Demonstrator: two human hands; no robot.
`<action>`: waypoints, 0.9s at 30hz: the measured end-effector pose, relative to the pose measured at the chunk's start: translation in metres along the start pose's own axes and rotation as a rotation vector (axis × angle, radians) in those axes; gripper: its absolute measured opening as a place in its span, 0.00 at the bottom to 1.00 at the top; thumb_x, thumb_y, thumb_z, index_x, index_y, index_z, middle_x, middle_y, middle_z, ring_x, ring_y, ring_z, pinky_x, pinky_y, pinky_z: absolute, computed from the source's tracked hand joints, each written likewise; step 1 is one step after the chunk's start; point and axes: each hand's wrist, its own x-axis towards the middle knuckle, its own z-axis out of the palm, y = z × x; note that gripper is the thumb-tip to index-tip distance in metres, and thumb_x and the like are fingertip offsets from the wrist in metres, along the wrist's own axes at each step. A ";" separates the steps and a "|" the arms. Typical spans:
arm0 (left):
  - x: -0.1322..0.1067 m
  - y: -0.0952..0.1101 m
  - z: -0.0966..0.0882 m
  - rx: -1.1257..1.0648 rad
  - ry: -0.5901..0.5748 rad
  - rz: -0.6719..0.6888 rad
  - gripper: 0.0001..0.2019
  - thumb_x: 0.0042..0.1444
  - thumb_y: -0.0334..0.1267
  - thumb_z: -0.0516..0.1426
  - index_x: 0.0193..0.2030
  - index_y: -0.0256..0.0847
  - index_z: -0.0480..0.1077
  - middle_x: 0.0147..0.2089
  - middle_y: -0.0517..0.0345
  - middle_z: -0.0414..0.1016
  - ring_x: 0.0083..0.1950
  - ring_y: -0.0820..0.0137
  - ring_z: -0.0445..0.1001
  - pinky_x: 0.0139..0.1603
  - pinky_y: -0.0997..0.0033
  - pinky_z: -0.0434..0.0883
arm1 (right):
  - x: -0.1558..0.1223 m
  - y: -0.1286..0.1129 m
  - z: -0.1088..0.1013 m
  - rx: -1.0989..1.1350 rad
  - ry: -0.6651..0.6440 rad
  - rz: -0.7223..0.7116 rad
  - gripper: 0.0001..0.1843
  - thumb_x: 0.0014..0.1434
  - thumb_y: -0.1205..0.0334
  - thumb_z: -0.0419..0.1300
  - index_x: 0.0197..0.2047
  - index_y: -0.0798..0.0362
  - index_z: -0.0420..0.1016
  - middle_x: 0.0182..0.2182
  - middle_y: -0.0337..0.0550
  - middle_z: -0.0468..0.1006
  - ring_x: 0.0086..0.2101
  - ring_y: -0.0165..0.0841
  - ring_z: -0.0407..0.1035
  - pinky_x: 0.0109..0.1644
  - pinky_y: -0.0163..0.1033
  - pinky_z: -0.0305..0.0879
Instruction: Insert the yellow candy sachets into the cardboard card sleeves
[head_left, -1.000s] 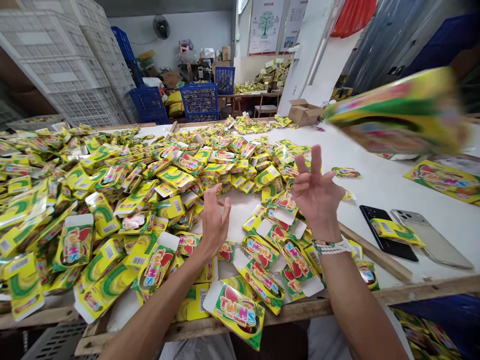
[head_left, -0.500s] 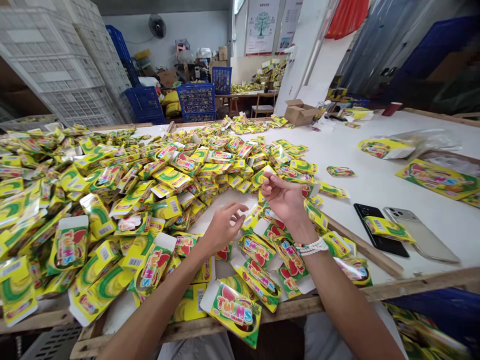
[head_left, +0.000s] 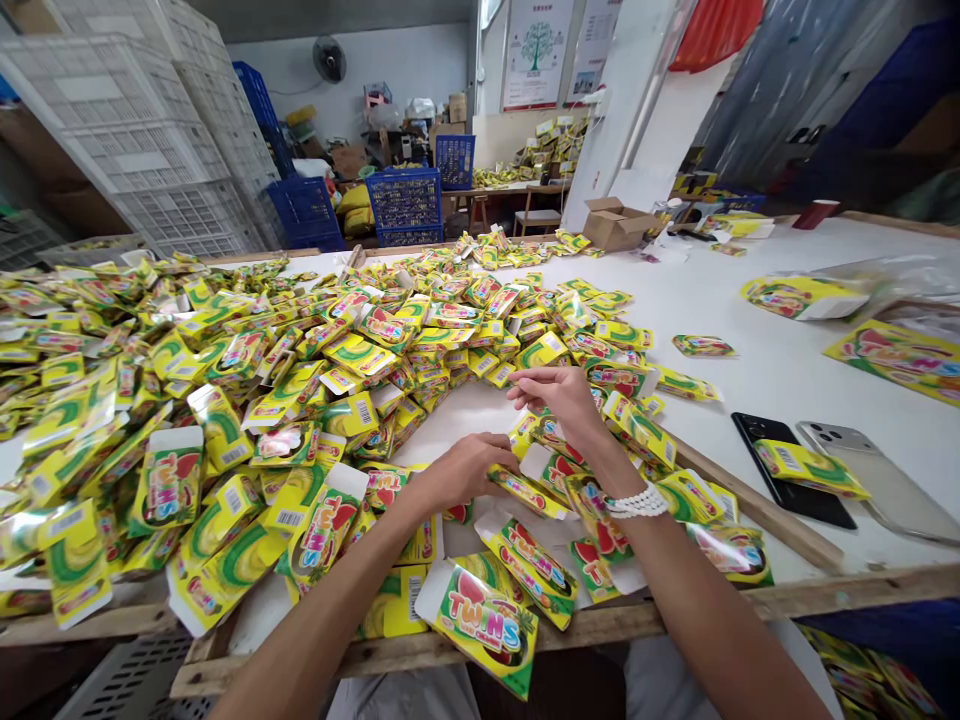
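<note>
While the right hand (head_left: 559, 398) hung half-open above the white worktop (head_left: 757, 370), holding nothing visible, the left hand (head_left: 457, 472), fingers (head_left: 491, 450) curled, hid any grip, a flat yellow-green cardboard carton (head_left: 526, 492) lying just beyond them; a careless sweep could have scattered the loose heap (head_left: 360, 370).

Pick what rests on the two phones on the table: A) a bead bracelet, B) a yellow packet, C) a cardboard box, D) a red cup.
B: a yellow packet lies on top of the black phone and reaches onto the silver phone.
</note>
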 end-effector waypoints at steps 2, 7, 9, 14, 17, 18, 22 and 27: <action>0.000 -0.003 -0.003 -0.092 0.149 -0.049 0.07 0.60 0.39 0.68 0.42 0.40 0.78 0.44 0.53 0.80 0.44 0.64 0.77 0.48 0.68 0.71 | 0.002 0.002 -0.001 -0.045 0.026 -0.036 0.15 0.46 0.54 0.76 0.34 0.55 0.88 0.27 0.50 0.86 0.24 0.34 0.77 0.30 0.38 0.72; 0.002 -0.011 -0.011 -0.432 0.622 -0.295 0.19 0.60 0.53 0.67 0.45 0.40 0.70 0.44 0.54 0.79 0.44 0.65 0.77 0.41 0.70 0.74 | 0.003 0.001 0.002 -0.007 0.012 -0.116 0.24 0.50 0.41 0.76 0.40 0.53 0.89 0.35 0.49 0.89 0.35 0.44 0.84 0.42 0.47 0.81; 0.003 -0.012 -0.011 -0.607 0.733 -0.340 0.26 0.58 0.54 0.68 0.54 0.42 0.66 0.48 0.52 0.80 0.45 0.65 0.79 0.39 0.71 0.76 | 0.001 0.003 0.009 0.048 -0.084 -0.099 0.30 0.51 0.40 0.75 0.51 0.51 0.88 0.39 0.48 0.90 0.39 0.46 0.85 0.47 0.50 0.82; 0.004 -0.005 -0.008 -0.796 0.728 -0.336 0.41 0.58 0.55 0.68 0.70 0.50 0.51 0.52 0.50 0.79 0.38 0.67 0.82 0.28 0.74 0.77 | -0.007 0.016 0.029 -0.111 -0.056 -0.198 0.35 0.49 0.53 0.76 0.60 0.52 0.84 0.39 0.46 0.90 0.42 0.48 0.85 0.51 0.52 0.82; 0.004 -0.001 -0.007 -0.823 0.710 -0.348 0.39 0.61 0.57 0.65 0.70 0.51 0.50 0.52 0.50 0.78 0.33 0.69 0.80 0.22 0.75 0.76 | -0.011 0.021 0.035 -0.136 -0.023 -0.217 0.31 0.52 0.55 0.72 0.59 0.54 0.85 0.40 0.48 0.90 0.41 0.49 0.85 0.49 0.52 0.82; 0.004 0.000 -0.007 -0.831 0.707 -0.349 0.39 0.61 0.57 0.65 0.70 0.51 0.51 0.53 0.50 0.78 0.33 0.69 0.80 0.22 0.74 0.76 | -0.012 0.021 0.037 -0.140 -0.004 -0.232 0.30 0.52 0.55 0.72 0.58 0.55 0.85 0.41 0.48 0.90 0.41 0.49 0.85 0.49 0.52 0.82; 0.004 0.005 -0.009 -0.890 0.720 -0.351 0.36 0.60 0.56 0.66 0.68 0.51 0.54 0.53 0.50 0.78 0.41 0.65 0.82 0.25 0.73 0.79 | -0.017 0.020 0.041 -0.185 0.094 -0.335 0.29 0.55 0.56 0.70 0.60 0.54 0.84 0.40 0.47 0.90 0.39 0.46 0.85 0.49 0.50 0.82; 0.002 0.008 -0.009 -0.975 0.679 -0.342 0.34 0.58 0.56 0.67 0.61 0.49 0.55 0.51 0.54 0.78 0.40 0.65 0.82 0.27 0.70 0.80 | -0.017 0.019 0.039 -0.187 0.059 -0.322 0.22 0.55 0.54 0.70 0.52 0.53 0.88 0.43 0.48 0.89 0.40 0.48 0.85 0.46 0.49 0.83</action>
